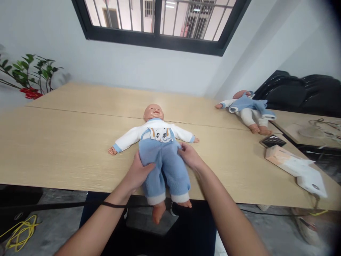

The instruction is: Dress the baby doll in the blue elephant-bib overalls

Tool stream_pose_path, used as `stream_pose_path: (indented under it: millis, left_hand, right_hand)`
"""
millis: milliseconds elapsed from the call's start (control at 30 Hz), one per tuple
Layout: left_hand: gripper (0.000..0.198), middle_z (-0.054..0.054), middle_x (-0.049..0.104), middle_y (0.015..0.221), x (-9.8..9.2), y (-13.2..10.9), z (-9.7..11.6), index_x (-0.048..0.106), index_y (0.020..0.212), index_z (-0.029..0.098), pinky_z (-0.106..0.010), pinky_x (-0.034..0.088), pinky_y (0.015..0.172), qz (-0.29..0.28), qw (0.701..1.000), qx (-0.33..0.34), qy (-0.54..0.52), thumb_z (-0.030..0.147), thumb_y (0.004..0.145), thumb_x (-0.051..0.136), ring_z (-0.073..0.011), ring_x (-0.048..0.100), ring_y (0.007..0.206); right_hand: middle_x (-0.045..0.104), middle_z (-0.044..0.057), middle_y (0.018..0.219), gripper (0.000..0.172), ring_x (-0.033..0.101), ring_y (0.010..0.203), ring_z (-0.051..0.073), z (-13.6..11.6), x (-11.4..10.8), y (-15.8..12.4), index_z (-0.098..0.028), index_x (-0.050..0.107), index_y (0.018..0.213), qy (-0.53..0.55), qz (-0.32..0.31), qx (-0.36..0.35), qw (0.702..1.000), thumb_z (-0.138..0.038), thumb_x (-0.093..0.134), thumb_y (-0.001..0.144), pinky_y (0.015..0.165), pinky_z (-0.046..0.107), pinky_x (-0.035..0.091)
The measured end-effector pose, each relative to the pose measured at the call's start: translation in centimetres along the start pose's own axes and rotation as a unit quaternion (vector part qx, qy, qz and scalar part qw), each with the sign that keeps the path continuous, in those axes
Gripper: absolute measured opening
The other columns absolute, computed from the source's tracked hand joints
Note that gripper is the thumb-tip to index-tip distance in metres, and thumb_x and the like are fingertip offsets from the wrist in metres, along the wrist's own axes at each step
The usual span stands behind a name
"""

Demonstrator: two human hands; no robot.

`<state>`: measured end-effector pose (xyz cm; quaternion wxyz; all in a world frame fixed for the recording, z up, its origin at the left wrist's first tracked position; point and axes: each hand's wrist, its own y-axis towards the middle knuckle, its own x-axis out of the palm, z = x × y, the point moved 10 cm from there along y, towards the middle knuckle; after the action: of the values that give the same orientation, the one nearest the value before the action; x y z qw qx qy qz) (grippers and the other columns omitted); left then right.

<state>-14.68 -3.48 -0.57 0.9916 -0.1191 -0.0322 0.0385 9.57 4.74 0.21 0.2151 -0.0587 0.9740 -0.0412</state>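
A baby doll (153,112) lies on its back on the wooden table (80,142), head toward the wall, arms spread. It wears a white top with blue cuffs and blue trousers (172,167) with an elephant face on the bib. Both feet hang past the table's front edge. My left hand (140,170) wraps round the trousers at the hip on the left, its thumb across the thigh. At the opposite side of the waist, my right hand (188,154) pinches the blue cloth between its fingers.
A second doll (247,106) in blue and white lies at the back right. Near it are a dark palette-like box (273,141) and a white box (286,161). A plant (23,71) stands at the left. A black strap (66,205) crosses my left forearm.
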Motion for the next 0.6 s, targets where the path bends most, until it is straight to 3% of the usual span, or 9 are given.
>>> stream_pose_path:
  millis: [100,167,233,300,400,500,533,600]
  left_hand:
    - [0.066,-0.011,0.068,0.130,-0.1,0.6,-0.3,0.052,0.137,0.025,-0.045,0.057,0.099,-0.036,0.999,-0.031,0.016,0.024,0.077,0.081,-0.0308,0.066,0.119]
    - [0.066,-0.011,0.069,0.130,-0.1,0.8,0.0,0.053,0.137,0.024,-0.046,0.056,0.099,-0.045,0.998,-0.024,0.029,0.022,0.076,0.079,-0.0313,0.067,0.119]
    - [0.070,-0.013,0.067,0.134,0.0,0.7,0.3,0.052,0.139,0.023,-0.048,0.054,0.103,-0.047,0.998,-0.010,0.039,0.025,0.076,0.081,-0.0326,0.065,0.122]
    - [0.071,-0.015,0.064,0.139,0.0,0.6,0.6,0.051,0.141,0.023,-0.049,0.051,0.109,-0.061,0.997,0.004,0.038,0.036,0.078,0.082,-0.0333,0.062,0.128]
    - [0.054,-0.014,0.066,0.136,-1.3,0.9,1.6,0.058,0.134,0.021,-0.047,0.048,0.110,-0.058,0.995,0.029,0.070,0.054,0.092,0.064,-0.0318,0.061,0.128]
    - [0.041,-0.012,0.073,0.119,-4.4,2.5,4.8,0.066,0.117,0.020,-0.044,0.049,0.103,0.034,0.970,0.109,0.216,0.052,0.099,0.048,-0.0290,0.067,0.112]
    - [0.037,-0.010,0.073,0.116,-4.9,3.2,6.2,0.068,0.113,0.021,-0.043,0.049,0.101,0.058,0.951,0.142,0.267,0.049,0.099,0.048,-0.0277,0.067,0.108]
    - [0.030,-0.009,0.074,0.114,-4.8,4.9,8.0,0.069,0.107,0.023,-0.038,0.049,0.094,0.071,0.926,0.175,0.328,0.043,0.098,0.050,-0.0255,0.068,0.102]
  right_hand:
    - [0.068,0.007,0.094,0.013,0.059,0.083,0.021,-1.3,-1.7,0.6,-0.018,0.062,0.094,-0.217,0.105,-0.037,0.970,-0.024,0.062,0.082,0.070,0.030,0.041]
    - [0.068,0.007,0.094,0.015,0.059,0.079,0.021,-1.7,-2.0,0.8,-0.019,0.062,0.098,-0.297,0.144,-0.021,0.944,-0.023,0.062,0.084,0.066,0.030,0.038]
    - [0.067,0.004,0.085,0.015,0.058,0.072,0.020,-1.3,-1.9,1.2,-0.019,0.061,0.100,-0.296,0.131,0.013,0.946,-0.021,0.061,0.085,0.063,0.029,0.035]
    - [0.067,0.003,0.079,0.013,0.059,0.070,0.019,-0.8,-1.5,1.6,-0.019,0.062,0.097,-0.240,0.074,0.027,0.968,-0.017,0.058,0.085,0.063,0.029,0.037]
    - [0.071,0.005,0.084,0.017,0.062,0.073,0.019,-1.1,-2.2,1.9,-0.016,0.065,0.099,-0.174,0.027,0.031,0.984,-0.017,0.053,0.088,0.068,0.029,0.042]
    - [0.074,0.009,0.096,0.019,0.063,0.082,0.020,-5.0,-4.0,2.1,-0.017,0.067,0.101,-0.219,0.097,-0.031,0.970,-0.023,0.051,0.094,0.076,0.031,0.044]
    - [0.074,0.009,0.099,0.020,0.063,0.086,0.021,-7.4,-3.7,2.2,-0.017,0.068,0.100,-0.241,0.110,-0.081,0.961,-0.025,0.050,0.096,0.079,0.031,0.043]
    - [0.073,0.009,0.101,0.022,0.063,0.092,0.021,-12.4,-0.9,3.0,-0.018,0.068,0.098,-0.282,0.075,-0.191,0.937,-0.028,0.049,0.099,0.083,0.031,0.043]
